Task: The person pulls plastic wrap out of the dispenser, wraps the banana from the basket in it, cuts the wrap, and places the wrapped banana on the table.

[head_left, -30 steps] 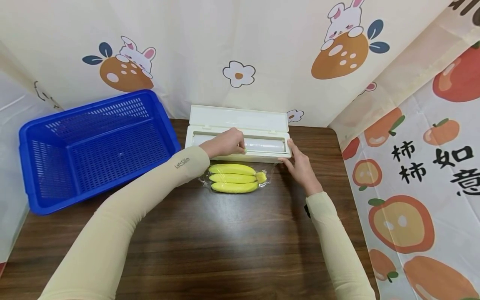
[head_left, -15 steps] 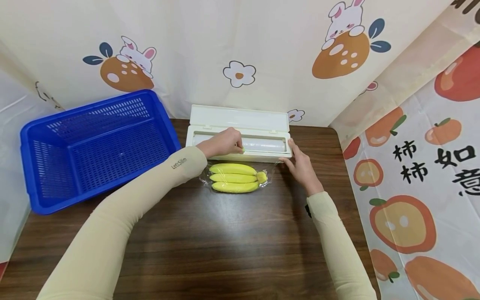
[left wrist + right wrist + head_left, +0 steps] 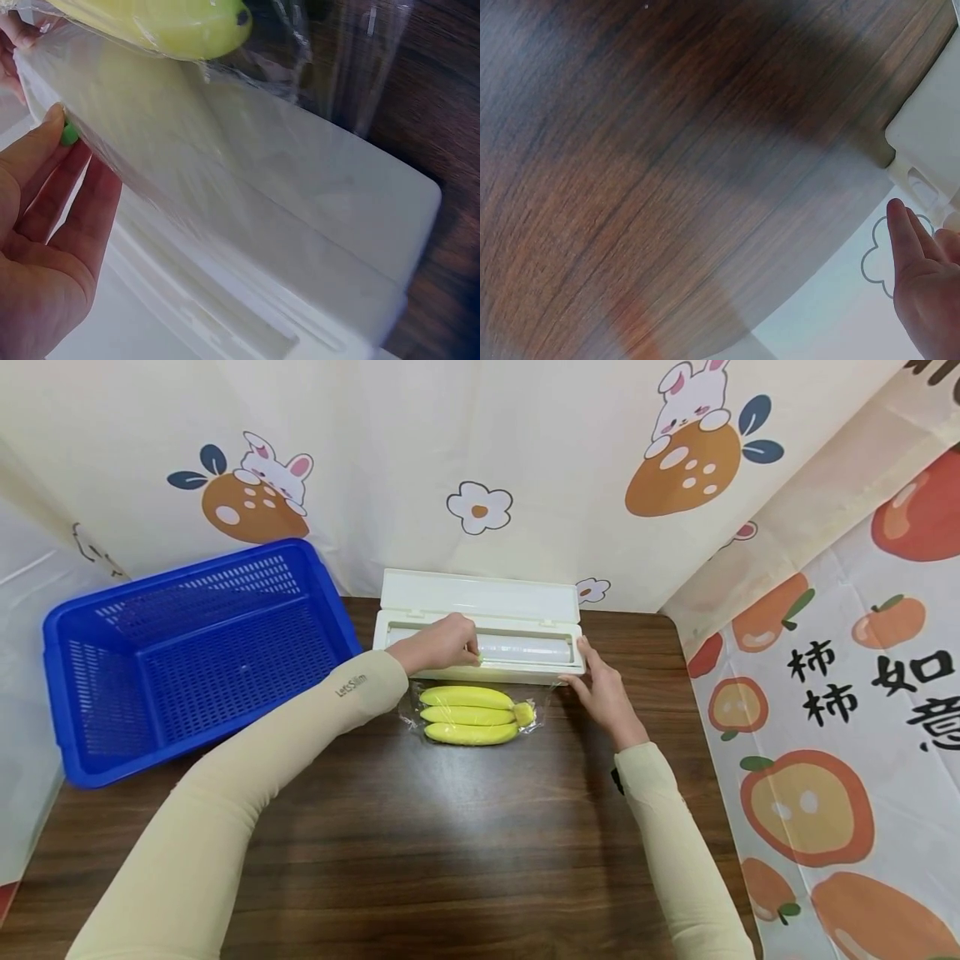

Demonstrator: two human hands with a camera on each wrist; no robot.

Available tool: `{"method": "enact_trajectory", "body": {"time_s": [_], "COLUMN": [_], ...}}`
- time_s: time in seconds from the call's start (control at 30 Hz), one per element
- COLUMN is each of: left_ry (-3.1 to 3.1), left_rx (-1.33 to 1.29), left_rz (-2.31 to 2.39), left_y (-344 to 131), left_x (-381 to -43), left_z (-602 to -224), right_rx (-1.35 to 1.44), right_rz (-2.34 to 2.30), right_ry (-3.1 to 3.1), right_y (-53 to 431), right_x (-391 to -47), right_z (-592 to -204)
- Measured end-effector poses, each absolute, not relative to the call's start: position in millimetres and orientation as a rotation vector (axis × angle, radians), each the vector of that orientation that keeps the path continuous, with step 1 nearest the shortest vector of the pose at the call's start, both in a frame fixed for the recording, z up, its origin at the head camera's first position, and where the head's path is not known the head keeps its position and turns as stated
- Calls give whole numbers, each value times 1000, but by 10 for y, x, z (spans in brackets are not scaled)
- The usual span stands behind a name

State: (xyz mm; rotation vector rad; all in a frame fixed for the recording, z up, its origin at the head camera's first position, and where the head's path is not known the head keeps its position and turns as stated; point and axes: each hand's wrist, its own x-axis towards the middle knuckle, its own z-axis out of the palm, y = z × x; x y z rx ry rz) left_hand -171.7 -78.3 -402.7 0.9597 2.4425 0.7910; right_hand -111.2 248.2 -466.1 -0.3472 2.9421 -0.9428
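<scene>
My left hand [image 3: 438, 643] pinches a small green slide cutter [image 3: 69, 133] between thumb and fingers. It is on the front edge of a white cling film dispenser [image 3: 525, 677], whose lid [image 3: 480, 596] is up. Clear film stretches from the edge over the dispenser's front in the left wrist view. My right hand [image 3: 606, 697] holds the dispenser's right end, thumb at the front corner and fingers along the side. Just in front lies a bunch of yellow bananas [image 3: 468, 716], with clear film beneath and around it.
To the left a blue plastic basket [image 3: 225, 647] with slotted walls stands on the dark wooden table [image 3: 450, 852]. A printed cloth [image 3: 480, 435] hangs right behind the dispenser, and another fruit-patterned cloth [image 3: 806, 810] borders the right side.
My left hand has slid a little to the left along the dispenser's edge with the green cutter. The right hand keeps its place at the right end.
</scene>
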Motion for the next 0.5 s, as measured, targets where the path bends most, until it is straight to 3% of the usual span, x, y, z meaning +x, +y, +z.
{"method": "enact_trajectory", "body": {"time_s": [0.5], "left_ry": [2468], "left_rx": [959], "left_rz": [800], "left_y": [-999], "left_x": [-1693], "left_z": [-4029], "right_rx": [-331], "right_rz": [-941], "right_ry": [2934], "right_y": [2448], "right_x": [-1102], "right_z": [-4625]}}
